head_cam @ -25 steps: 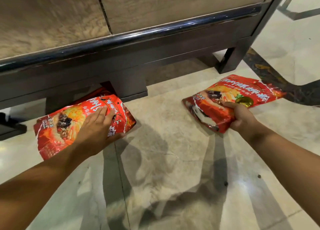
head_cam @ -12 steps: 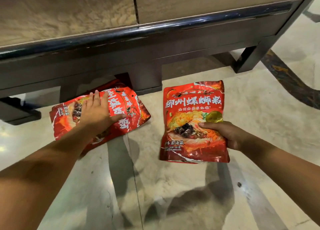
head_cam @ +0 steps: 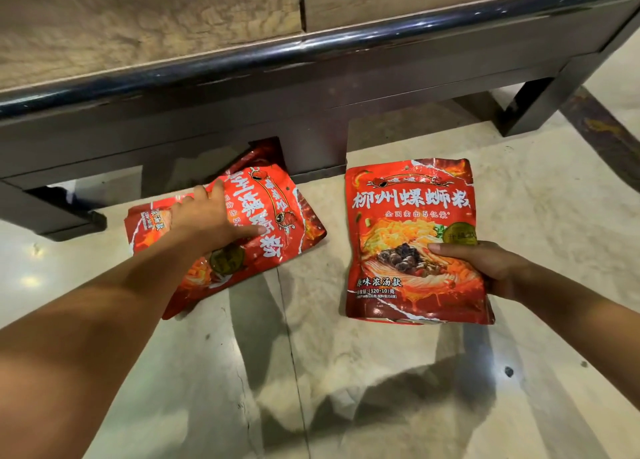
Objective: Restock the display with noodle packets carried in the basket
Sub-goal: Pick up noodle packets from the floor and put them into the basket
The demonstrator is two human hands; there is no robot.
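The left hand [head_cam: 207, 223] lies on a pile of red noodle packets [head_cam: 277, 230] on the marble floor [head_cam: 346, 389], thumb and fingers curled over the top one, by the display stand [head_cam: 311, 88]. The right hand [head_cam: 485, 268] pinches 1 upright noodle packet [head_cam: 408, 216] at its right edge, just beside the pile.

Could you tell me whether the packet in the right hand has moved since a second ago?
Yes. The right-hand packet has swung leftward and turned upright, ending nearer the display's middle leg.
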